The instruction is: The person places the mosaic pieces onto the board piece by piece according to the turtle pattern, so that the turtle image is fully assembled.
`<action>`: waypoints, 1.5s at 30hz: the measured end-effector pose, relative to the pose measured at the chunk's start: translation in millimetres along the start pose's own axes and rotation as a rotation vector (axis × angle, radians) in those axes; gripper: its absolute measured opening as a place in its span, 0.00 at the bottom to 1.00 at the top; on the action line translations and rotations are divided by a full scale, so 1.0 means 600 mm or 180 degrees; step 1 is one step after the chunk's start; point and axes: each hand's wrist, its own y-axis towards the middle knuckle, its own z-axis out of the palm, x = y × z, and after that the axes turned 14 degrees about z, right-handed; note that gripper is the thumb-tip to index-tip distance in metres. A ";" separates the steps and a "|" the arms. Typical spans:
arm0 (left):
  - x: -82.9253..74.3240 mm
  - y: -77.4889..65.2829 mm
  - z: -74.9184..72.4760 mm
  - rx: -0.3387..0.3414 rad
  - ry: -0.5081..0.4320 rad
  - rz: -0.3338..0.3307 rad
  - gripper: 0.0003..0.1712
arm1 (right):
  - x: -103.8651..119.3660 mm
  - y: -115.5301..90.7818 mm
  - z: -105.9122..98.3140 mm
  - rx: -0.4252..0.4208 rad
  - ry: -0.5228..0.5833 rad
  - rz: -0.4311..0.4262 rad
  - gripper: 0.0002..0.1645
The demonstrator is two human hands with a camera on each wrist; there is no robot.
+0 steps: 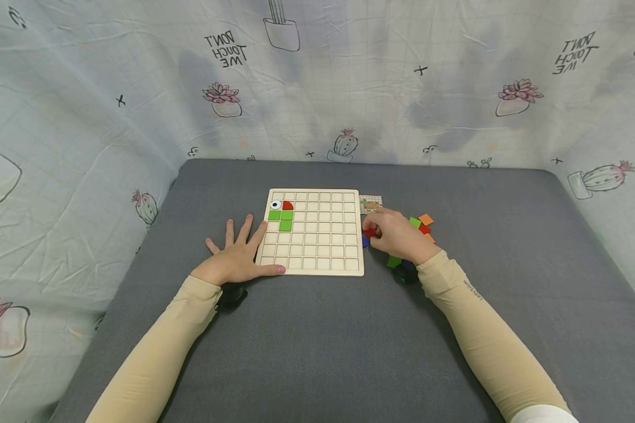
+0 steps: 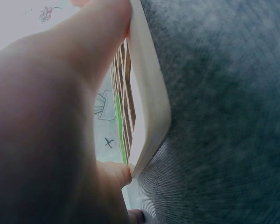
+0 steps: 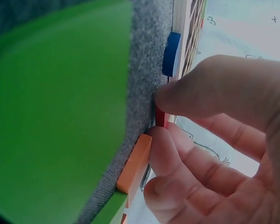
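Observation:
A pale wooden grid board (image 1: 323, 247) lies on the grey surface. In its upper left squares sit a white eye piece (image 1: 276, 205), a red rounded piece (image 1: 288, 205) and several green squares (image 1: 286, 225). My left hand (image 1: 235, 255) has its fingers spread at the board's left edge, its thumb on the front edge. Just right of the board, my right hand (image 1: 399, 234) pinches a small red piece (image 3: 161, 116) between thumb and fingertip, low by the cloth. A blue piece (image 3: 171, 54) lies beside it, against the board's side in the right wrist view.
Beyond the right hand lie loose pieces, among them an orange square (image 1: 425, 219) and a green one (image 1: 415, 222). Another green piece (image 1: 394, 262) is nearer the wrist. A small patterned card (image 1: 371, 203) lies by the board's upper right corner. Printed curtains (image 1: 317, 76) enclose the table.

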 end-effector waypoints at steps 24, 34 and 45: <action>0.001 -0.001 -0.003 0.0015 -0.0034 -0.0007 0.74 | 0.013 0.002 -0.004 -0.0005 0.0008 0.0113 0.15; -0.001 0.000 -0.004 0.0020 -0.0024 -0.0014 0.73 | 0.031 -0.003 -0.001 -0.0131 -0.0043 -0.0061 0.13; -0.002 -0.003 -0.004 0.0022 -0.0036 -0.0004 0.73 | 0.053 -0.007 0.006 -0.0114 -0.0016 -0.0175 0.12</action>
